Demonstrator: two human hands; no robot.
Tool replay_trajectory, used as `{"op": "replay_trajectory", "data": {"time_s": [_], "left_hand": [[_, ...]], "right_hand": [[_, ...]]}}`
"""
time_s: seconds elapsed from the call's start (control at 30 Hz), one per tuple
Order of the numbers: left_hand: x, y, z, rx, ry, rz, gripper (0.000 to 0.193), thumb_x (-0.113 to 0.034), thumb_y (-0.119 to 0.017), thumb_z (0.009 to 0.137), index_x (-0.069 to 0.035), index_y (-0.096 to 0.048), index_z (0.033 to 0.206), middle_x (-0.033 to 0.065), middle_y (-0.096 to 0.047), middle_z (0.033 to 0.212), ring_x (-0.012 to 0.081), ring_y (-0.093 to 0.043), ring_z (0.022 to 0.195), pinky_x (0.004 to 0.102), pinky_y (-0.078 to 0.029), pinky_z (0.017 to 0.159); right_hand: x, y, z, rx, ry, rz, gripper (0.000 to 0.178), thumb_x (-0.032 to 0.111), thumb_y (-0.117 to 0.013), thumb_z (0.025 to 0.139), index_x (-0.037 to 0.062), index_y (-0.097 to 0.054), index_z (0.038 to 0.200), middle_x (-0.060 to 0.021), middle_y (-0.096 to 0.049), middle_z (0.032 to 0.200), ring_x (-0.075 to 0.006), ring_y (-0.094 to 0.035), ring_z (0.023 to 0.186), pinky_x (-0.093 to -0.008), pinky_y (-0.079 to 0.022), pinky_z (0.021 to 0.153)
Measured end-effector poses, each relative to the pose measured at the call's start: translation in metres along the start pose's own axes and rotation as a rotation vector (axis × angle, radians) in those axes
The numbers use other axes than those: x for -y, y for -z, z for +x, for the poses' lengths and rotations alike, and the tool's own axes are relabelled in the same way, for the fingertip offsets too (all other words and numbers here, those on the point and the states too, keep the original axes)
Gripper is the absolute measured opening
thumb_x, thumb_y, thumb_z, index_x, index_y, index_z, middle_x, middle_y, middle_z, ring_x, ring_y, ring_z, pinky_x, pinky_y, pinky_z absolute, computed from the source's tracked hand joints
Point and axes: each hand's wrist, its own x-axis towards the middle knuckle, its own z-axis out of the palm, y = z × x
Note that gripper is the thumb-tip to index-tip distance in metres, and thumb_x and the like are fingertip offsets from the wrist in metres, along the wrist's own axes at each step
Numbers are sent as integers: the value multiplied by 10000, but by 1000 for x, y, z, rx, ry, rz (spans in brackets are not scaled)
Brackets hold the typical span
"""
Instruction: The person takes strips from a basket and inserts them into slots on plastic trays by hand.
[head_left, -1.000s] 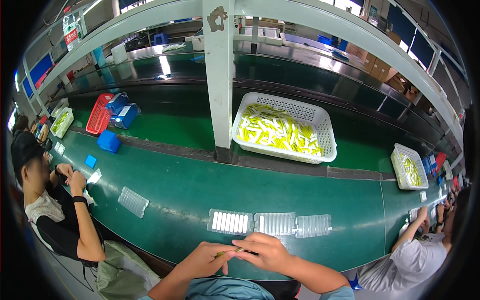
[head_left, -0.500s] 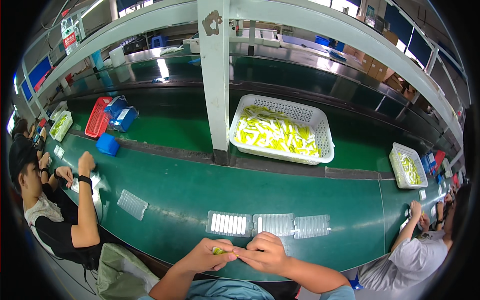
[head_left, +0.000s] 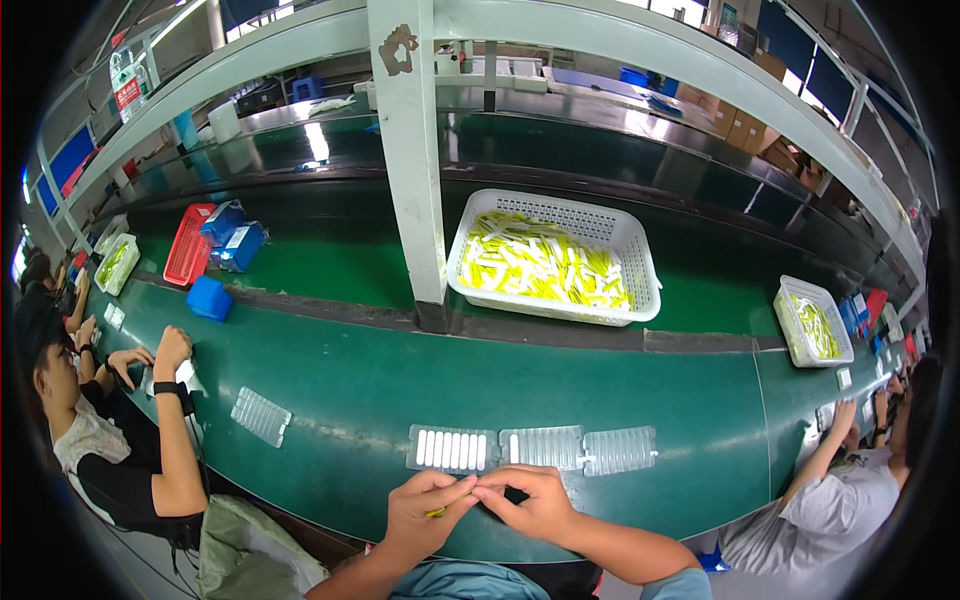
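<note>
Low in front of me, my left hand [head_left: 425, 512] is closed round a small yellow-green strip-like piece [head_left: 436, 513], mostly covered by the fingers. My right hand [head_left: 538, 506] pinches against the left fingertips, and what lies between its fingers is too small to make out. Just beyond the hands lies a clear plastic tray [head_left: 492, 452] holding several slim white sticks [head_left: 452, 449] side by side. Next to it on the right, a second clear ribbed tray [head_left: 552, 447] has one white stick [head_left: 515, 446] at its left end. A third clear ribbed tray [head_left: 620, 452] adjoins that one.
A white basket [head_left: 640, 235] of yellow-and-white pieces stands beyond, right of a white post [head_left: 408, 180]. Another clear tray [head_left: 262, 416] lies left on the green table [head_left: 340, 380]. A blue box [head_left: 209, 299] and red basket [head_left: 187, 247] sit farther left. Co-workers [head_left: 130, 440] [head_left: 850, 500] flank me.
My hands have come closer together, fingertips now meeting slightly higher, nearer the trays. Less of the yellow-green piece shows. The whole view has shifted slightly.
</note>
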Motion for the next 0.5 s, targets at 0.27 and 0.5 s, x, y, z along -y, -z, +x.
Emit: {"op": "replay_trajectory", "data": {"time_s": [0.27,0.5], "left_hand": [[-7,-3,-5,26,115,7,343,-2,-765,866,-75,-745,1201,32,-666,882,51,-564,591,193,-446,493],[-27,11,9,308,643,-454,404,-259,-533,1064,-2,-602,1368,56,-680,909,73,-560,540,198,-398,436]], "right_hand": [[3,10,4,63,-4,-56,107,64,-745,887,2,-750,974,-105,-743,837,-175,-693,713,-284,-546,671],[-15,26,6,230,-121,163,116,129,-700,946,38,-751,996,-65,-701,761,-131,-621,626,-270,-488,591]]}}
